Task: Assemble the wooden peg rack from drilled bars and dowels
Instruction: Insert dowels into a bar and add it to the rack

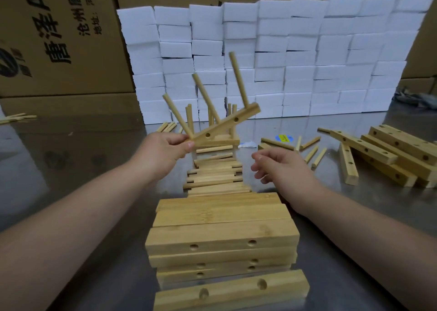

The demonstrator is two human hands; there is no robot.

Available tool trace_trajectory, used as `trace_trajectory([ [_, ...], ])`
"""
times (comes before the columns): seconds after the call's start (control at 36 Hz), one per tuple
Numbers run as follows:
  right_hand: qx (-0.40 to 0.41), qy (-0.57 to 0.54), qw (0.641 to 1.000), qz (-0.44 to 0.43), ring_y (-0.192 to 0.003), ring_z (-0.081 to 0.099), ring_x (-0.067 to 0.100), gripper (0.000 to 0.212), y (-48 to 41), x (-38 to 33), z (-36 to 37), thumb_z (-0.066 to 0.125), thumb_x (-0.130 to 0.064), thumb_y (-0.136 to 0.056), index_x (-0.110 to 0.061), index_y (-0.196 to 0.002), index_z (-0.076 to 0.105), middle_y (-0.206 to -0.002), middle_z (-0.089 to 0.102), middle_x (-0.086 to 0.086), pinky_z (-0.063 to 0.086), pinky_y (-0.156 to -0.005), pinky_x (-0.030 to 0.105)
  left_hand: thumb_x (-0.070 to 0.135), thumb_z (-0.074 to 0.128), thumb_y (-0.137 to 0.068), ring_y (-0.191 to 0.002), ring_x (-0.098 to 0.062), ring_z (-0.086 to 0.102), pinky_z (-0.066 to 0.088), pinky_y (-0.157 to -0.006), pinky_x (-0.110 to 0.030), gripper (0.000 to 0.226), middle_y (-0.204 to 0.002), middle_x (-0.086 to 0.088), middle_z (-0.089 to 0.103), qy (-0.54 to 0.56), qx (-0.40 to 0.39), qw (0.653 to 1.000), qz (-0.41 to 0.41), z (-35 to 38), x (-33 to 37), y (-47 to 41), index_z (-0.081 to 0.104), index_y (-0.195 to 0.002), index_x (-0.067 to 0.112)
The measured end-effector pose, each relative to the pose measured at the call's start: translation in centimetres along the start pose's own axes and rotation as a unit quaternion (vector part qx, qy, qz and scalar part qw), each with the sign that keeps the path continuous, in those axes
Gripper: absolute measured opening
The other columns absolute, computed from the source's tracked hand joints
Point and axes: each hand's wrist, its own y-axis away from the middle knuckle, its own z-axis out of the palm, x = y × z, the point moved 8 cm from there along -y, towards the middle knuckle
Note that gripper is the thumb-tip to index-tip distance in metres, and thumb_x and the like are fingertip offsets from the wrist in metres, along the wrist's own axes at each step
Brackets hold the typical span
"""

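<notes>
Holding: the left hand [170,148] pinches the low near end of a drilled bar [227,123], thumb on the front face, fingers curled round behind.
Bar position: up in the air above the middle of the tabletop [94,149], tilted, its far end higher and off to the right. Two open holes show along its side.
Pegs: three dowels [205,95] stand out of the bar's top face and lean back to the left with the tilt.
Right hand: the right hand [283,166] is spread loosely, palm down, gripping nothing, low over the tabletop just right of the centre row. Whether it touches the surface, I cannot tell.
Centre row: a jumble of wooden pieces [215,175] runs from below the raised bar back toward the camera.
Near stack: a stack of bars [222,228] sits closest to the camera, holes facing front.
Right side: a pile of bars [390,154] lies crisscrossed, with loose dowels [312,152] scattered between it and the right hand.
Backdrop: a wall of white foam blocks [260,57] stands at the far edge, with cardboard boxes [59,38] behind it.
</notes>
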Motion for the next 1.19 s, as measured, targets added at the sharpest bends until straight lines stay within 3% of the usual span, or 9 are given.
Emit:
trace_trajectory([
  [0.11,-0.013,0.026,1.000,0.005,-0.059,0.057,0.003,0.018,-0.1,0.2,0.3,0.053,-0.019,-0.091,-0.021,-0.079,0.066,-0.067,0.065,-0.007,0.052,-0.061,0.027,0.027,0.063,-0.087,-0.098,-0.002,0.048,0.030,-0.083,-0.021,0.027,-0.105,0.013,0.059,-0.031,-0.014,0.999,-0.008,0.5,-1.5,-2.1,0.068,-0.112,0.016],
  [0.28,-0.015,0.012,1.000,0.025,-0.052,0.055,0.004,0.022,-0.6,1.0,0.5,0.054,-0.020,-0.092,-0.020,-0.074,0.067,-0.061,0.064,-0.008,0.056,-0.071,0.045,0.034,0.061,-0.088,-0.099,-0.009,0.053,0.038,-0.086,-0.026,0.031,-0.124,0.005,0.060,-0.100,-0.043,0.994,-0.019,2.7,-2.3,-4.9,0.064,-0.118,0.024],
  [0.36,-0.017,0.021,0.999,0.023,-0.055,0.057,0.004,0.022,-0.8,1.3,0.5,0.054,-0.021,-0.091,-0.020,-0.073,0.067,-0.063,0.066,-0.006,0.055,-0.065,0.037,0.035,0.058,-0.090,-0.107,-0.022,0.058,0.042,-0.098,-0.036,0.039,-0.127,-0.001,0.059,-0.134,-0.058,0.989,-0.024,4.1,-2.3,-5.8,0.057,-0.126,0.020],
  [0.56,-0.021,0.017,0.999,0.019,-0.055,0.058,0.002,0.019,-0.8,1.4,0.5,0.054,-0.022,-0.092,-0.024,-0.078,0.067,-0.068,0.066,-0.004,0.044,-0.047,0.013,0.036,0.052,-0.093,-0.095,-0.016,0.057,0.044,-0.079,-0.025,0.041,-0.133,-0.004,0.054,-0.206,-0.047,0.977,0.009,5.3,-1.7,-7.9,0.052,-0.132,0.022],
  [0.61,-0.021,0.014,0.999,0.021,-0.054,0.057,0.001,0.018,-0.7,1.3,0.5,0.054,-0.022,-0.092,-0.024,-0.079,0.067,-0.069,0.066,-0.004,0.044,-0.046,0.012,0.036,0.052,-0.093,-0.078,-0.007,0.051,0.040,-0.068,-0.021,0.041,-0.133,-0.002,0.054,-0.210,-0.050,0.976,0.011,5.5,-1.7,-8.2,0.052,-0.132,0.022],
  [0.81,-0.027,0.033,0.999,0.025,-0.055,0.057,0.000,0.018,-0.7,1.2,0.6,0.053,-0.024,-0.092,-0.025,-0.080,0.067,-0.067,0.066,-0.007,0.044,-0.048,0.013,0.041,0.055,-0.090,-0.120,-0.021,0.048,0.033,-0.089,-0.026,0.045,-0.138,-0.001,0.050,-0.221,-0.086,0.971,0.009,5.7,-2.7,-8.2,0.052,-0.131,0.023],
  [0.92,-0.027,0.023,0.999,0.029,-0.054,0.057,0.001,0.018,-0.6,1.1,0.6,0.053,-0.022,-0.092,-0.023,-0.079,0.067,-0.068,0.066,-0.005,0.043,-0.045,0.011,0.040,0.058,-0.089,-0.107,-0.017,0.056,0.038,-0.085,-0.023,0.044,-0.125,0.003,0.060,-0.191,-0.106,0.976,0.004,4.9,-3.3,-7.8,0.054,-0.130,0.023],
  [1.03,-0.025,0.020,0.999,0.032,-0.058,0.058,0.005,0.020,-0.6,1.1,0.6,0.054,-0.022,-0.092,-0.024,-0.077,0.067,-0.067,0.066,-0.005,0.043,-0.047,0.012,0.039,0.058,-0.089,-0.125,-0.022,0.045,0.033,-0.101,-0.033,0.044,-0.140,0.001,0.047,-0.187,-0.065,0.980,-0.008,3.0,-4.0,-8.2,0.054,-0.130,0.023],
  [1.19,-0.029,0.026,0.998,0.040,-0.059,0.059,0.006,0.019,-0.6,1.1,0.7,0.053,-0.024,-0.092,-0.025,-0.078,0.066,-0.067,0.066,-0.007,0.044,-0.049,0.014,0.037,0.057,-0.090,-0.119,-0.028,0.049,0.039,-0.097,-0.036,0.040,-0.135,-0.005,0.052,-0.217,-0.055,0.974,-0.034,1.8,-5.6,-8.5,0.056,-0.128,0.025],
])
